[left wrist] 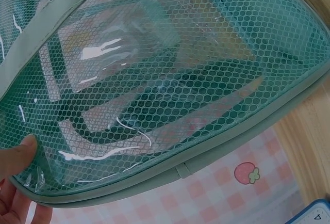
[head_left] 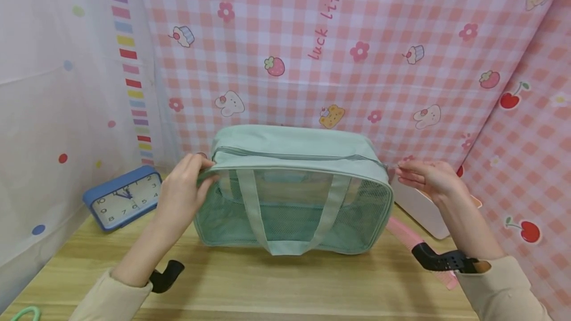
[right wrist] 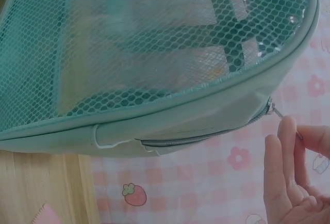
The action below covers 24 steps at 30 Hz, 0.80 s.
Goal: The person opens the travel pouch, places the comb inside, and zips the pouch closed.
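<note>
A mint-green bag (head_left: 292,212) with clear mesh sides and two straps stands upright on the wooden table. Its zipper (head_left: 290,155) runs along the top. At the bag's top left corner, my left hand (head_left: 185,182) pinches the edge, thumb on the mesh front and fingers behind. My right hand (head_left: 430,177) is off the bag's right end, pinching the zipper pull (right wrist: 281,114) between thumb and fingers. The slider sits near that end of the zipper in the right wrist view.
A blue-framed clock (head_left: 127,197) stands left of the bag. To the right are a white container (head_left: 417,207) and a pink strip (head_left: 403,232) with a toothed edge. A green loop (head_left: 28,313) shows at the lower left. Pink checked cloth (head_left: 312,78) hangs close behind.
</note>
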Tool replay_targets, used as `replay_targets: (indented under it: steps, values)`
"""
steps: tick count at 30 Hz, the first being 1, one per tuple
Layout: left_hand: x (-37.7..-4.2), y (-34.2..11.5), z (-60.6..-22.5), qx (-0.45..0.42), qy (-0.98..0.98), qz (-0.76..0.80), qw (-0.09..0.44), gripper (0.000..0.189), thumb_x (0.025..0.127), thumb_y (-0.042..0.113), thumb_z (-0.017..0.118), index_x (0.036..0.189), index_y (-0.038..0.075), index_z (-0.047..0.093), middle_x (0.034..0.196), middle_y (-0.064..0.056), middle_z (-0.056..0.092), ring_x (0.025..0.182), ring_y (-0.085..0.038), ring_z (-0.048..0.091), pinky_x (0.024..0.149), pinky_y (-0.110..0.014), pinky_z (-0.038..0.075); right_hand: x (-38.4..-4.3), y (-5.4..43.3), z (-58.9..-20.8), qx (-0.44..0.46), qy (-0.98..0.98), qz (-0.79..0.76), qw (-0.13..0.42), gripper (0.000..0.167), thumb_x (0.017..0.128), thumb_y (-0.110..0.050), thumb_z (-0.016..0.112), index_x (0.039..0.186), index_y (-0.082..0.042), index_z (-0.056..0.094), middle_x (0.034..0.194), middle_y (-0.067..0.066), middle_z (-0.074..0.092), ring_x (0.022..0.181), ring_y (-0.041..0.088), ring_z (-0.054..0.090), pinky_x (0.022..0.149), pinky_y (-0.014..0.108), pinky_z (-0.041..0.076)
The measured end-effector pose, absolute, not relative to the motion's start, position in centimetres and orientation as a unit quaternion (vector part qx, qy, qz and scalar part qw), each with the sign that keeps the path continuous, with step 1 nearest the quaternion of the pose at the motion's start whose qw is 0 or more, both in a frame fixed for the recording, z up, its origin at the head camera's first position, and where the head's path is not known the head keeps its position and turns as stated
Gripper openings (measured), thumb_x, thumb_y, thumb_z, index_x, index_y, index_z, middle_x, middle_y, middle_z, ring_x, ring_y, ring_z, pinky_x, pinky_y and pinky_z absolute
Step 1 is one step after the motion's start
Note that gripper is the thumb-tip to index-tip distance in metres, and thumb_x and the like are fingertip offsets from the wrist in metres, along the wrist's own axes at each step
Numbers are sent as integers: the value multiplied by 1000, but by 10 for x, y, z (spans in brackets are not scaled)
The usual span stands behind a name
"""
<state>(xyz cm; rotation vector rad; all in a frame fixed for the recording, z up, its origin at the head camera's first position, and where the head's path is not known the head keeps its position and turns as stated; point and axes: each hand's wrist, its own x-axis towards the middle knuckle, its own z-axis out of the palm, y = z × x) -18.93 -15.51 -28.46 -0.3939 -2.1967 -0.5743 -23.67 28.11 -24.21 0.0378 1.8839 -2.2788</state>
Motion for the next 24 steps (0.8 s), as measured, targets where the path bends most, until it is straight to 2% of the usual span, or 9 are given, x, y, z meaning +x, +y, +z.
replay_targets:
  steps: [15,24]
  values:
    - [-189,-154,-284,-152,-873,-225,405,26,72,2,74,93,0,58,87,-13,61,81,-27,61,65,-41,55,-234,269,-233,26,657,-749,78,20,86,-5,61,68,-11,69,68,-1,70,67,7,68,67,21,57]
    - [-189,-153,-284,-152,-874,-226,402,26,72,2,74,93,0,58,87,-13,60,81,-27,61,65,-41,55,-234,260,-227,0,688,-722,76,18,86,-9,62,71,-15,69,70,-4,70,68,5,67,68,19,57]
